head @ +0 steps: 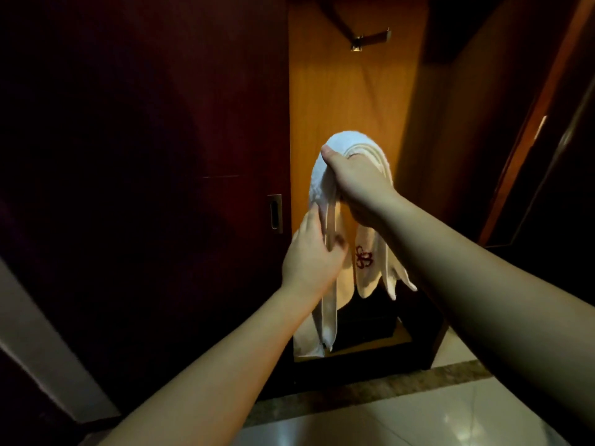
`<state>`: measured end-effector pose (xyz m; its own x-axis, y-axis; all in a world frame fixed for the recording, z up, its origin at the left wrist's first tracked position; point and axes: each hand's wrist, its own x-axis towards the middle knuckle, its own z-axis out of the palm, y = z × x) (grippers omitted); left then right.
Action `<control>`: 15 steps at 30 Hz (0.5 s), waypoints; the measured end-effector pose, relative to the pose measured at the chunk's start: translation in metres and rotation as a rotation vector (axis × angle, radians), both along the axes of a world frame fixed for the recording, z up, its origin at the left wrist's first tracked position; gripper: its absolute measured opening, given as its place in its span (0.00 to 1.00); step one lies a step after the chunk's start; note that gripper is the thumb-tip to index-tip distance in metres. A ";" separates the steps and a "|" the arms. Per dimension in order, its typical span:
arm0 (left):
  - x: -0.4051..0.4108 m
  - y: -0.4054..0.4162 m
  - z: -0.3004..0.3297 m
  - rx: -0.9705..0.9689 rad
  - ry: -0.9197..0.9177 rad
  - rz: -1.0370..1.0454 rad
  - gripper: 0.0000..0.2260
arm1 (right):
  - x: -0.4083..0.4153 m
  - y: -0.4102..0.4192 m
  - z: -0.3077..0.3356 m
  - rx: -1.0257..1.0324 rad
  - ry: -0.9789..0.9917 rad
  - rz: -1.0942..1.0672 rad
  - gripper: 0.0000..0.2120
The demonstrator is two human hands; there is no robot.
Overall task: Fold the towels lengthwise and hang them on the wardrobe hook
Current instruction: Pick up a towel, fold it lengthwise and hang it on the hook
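A white towel with a red flower emblem hangs folded over my right hand, which grips it at the top fold in front of the lit wardrobe panel. My left hand pinches the towel's left hanging strip lower down. Both ends dangle toward the wardrobe floor. The wardrobe hook, a dark metal bracket, sticks out high on the back panel, well above the towel and bare.
A dark sliding wardrobe door with a metal recessed handle stands to the left. The orange wooden back panel is lit. A dark box sits on the wardrobe floor below the towel. Glossy floor tiles lie underfoot.
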<state>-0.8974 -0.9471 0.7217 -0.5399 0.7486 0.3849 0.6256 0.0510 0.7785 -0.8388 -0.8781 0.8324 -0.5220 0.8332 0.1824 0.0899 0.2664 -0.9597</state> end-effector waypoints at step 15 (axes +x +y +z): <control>-0.089 -0.015 -0.059 -0.344 0.252 0.329 0.02 | 0.025 0.031 0.006 -0.079 0.266 -0.258 0.13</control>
